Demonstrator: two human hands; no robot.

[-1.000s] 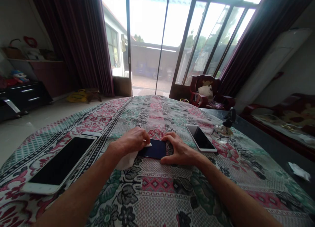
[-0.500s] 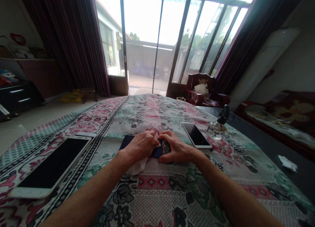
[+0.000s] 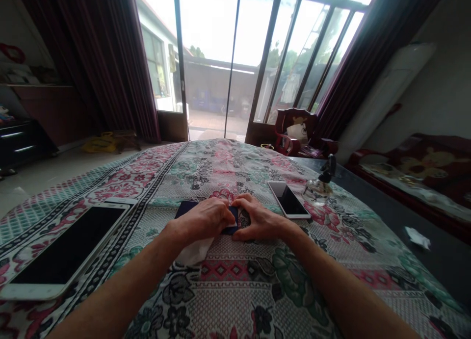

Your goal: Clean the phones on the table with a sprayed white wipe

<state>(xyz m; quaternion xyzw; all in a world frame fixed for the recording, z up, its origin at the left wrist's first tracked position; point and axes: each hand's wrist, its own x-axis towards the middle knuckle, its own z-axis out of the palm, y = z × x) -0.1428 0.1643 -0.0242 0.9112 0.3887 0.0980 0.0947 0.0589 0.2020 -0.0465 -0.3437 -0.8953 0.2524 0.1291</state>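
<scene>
A dark blue flat object (image 3: 184,209) lies on the patterned tablecloth (image 3: 224,292), partly hidden under my hands. My left hand (image 3: 206,218) is closed on a white tissue (image 3: 195,251), which hangs out below the palm and shows at the fingertips against the blue surface. At the blue object's right edge, my right hand (image 3: 255,218) curves with thumb and fingers apart, the fingertips touching that edge. A white phone with a black screen (image 3: 289,200) rests right of my right hand.
A large white device with a black screen (image 3: 68,250) lies at the left, over another pale-edged one. A glass bottle with a black top (image 3: 319,188) stands at the right. Crumpled white paper (image 3: 417,237) sits on the dark surface beyond the cloth.
The whole view has shifted, so things appear slightly farther left. My left hand has slid a little down and left over the blue object, with the tissue. My right hand stays at its edge.
</scene>
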